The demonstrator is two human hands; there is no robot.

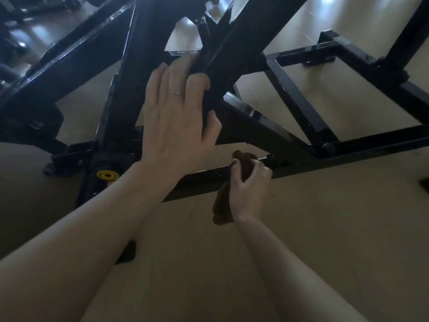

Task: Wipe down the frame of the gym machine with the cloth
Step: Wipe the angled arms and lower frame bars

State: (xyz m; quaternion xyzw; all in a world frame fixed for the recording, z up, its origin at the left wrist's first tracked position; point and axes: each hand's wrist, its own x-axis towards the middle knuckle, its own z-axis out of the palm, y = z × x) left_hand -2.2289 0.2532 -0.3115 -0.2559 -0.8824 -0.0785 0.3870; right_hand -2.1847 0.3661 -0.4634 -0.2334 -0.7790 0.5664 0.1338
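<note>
Cloth [241, 169], dark brown, sits lower centre-right of the head view, bunched in the right hand [249, 189], whose fingers curl round it; a loose end hangs down past the wrist toward the floor [325, 228]. The cloth is pressed against a low horizontal black bar of the gym machine frame [232, 43], just right of picture centre. Left hand [176, 115] is at picture centre, above the right hand, clamped on a slanted black frame beam: index finger and thumb wrap round the beam's edge, the other fingers lie flatter on it. A thin ring [177, 92] is on one finger of the left hand. The hands are apart, left above, right below. Both forearms come in from the bottom edge, bare. Frame beams cross the upper half of the picture, diagonal bars meeting near top centre, a rectangular base section at upper right. A yellow round knob [108, 175] sits on the frame at middle left. The floor is tan, with glare patches at upper left and top right.
</note>
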